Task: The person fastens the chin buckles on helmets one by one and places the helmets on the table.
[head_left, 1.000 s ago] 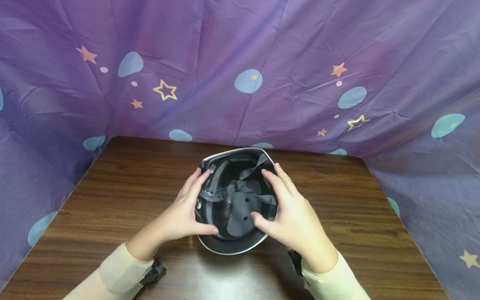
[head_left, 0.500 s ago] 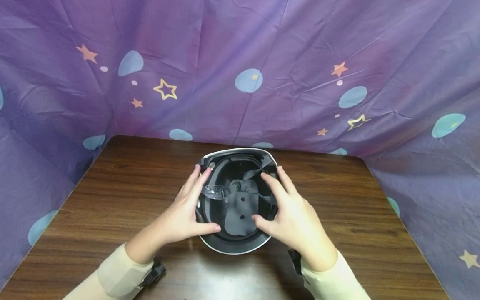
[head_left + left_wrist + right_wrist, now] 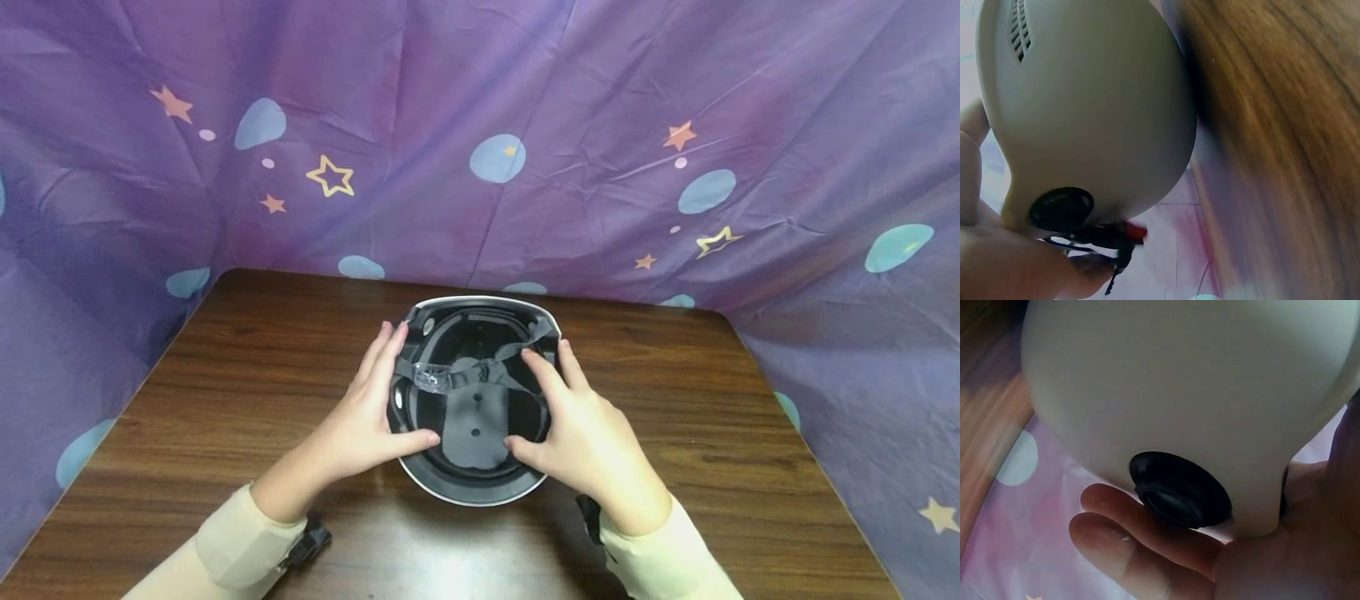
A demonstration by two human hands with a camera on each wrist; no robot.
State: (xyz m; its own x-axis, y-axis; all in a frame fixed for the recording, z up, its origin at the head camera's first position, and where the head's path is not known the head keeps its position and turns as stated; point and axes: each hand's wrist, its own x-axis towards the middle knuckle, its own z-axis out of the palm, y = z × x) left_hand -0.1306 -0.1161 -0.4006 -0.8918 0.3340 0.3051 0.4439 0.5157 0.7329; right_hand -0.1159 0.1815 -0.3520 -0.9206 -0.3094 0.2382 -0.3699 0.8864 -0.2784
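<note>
An upturned helmet sits at mid-table in the head view, its black padded inside facing up. A strap with a clear plastic buckle crosses the opening. My left hand holds the left side, fingers along the outside and thumb over the rim. On the right side, my right hand grips the rim with its thumb reaching inside. The left wrist view shows the pale shell with a vent and a black disc. Two right-hand fingers lie beside another black disc in the right wrist view.
The brown wooden table spreads around the helmet, with a bright reflection near its front. A purple curtain printed with stars and blobs hangs behind it and along both sides.
The helmet has turned and levelled between my hands, so its opening now sits squarely upward. The buckle has shifted slightly up. My left fingers have moved a little outward.
</note>
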